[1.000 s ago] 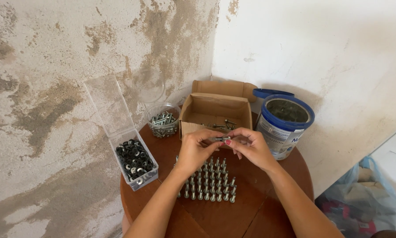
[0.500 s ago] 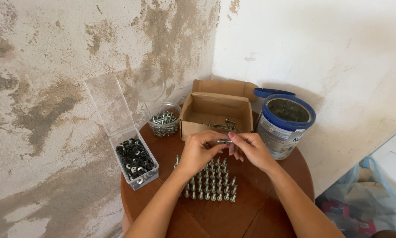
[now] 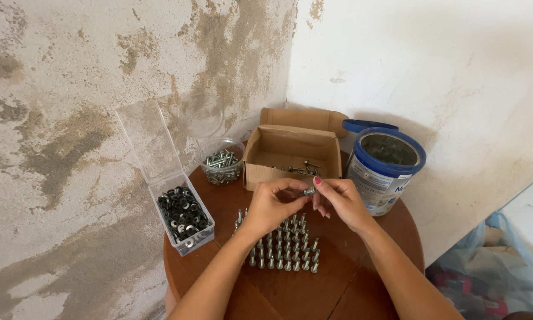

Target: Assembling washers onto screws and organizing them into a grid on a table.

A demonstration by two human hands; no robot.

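Silvery grey on the small bolt [image 3: 309, 191] and on the rows of upright bolts [image 3: 283, 246]. Red polish on one nail of the right hand [image 3: 337, 200]. Dark reddish brown across the round table [image 3: 343, 278]. Black mixed with silver in the washers [image 3: 182, 214] of the clear plastic case [image 3: 159, 155]. Plain tan on the cardboard box [image 3: 290, 151]. Blue rim and blue lid on the silver tin [image 3: 385, 169]. White with brown blotches over the wall [image 3: 71, 89].
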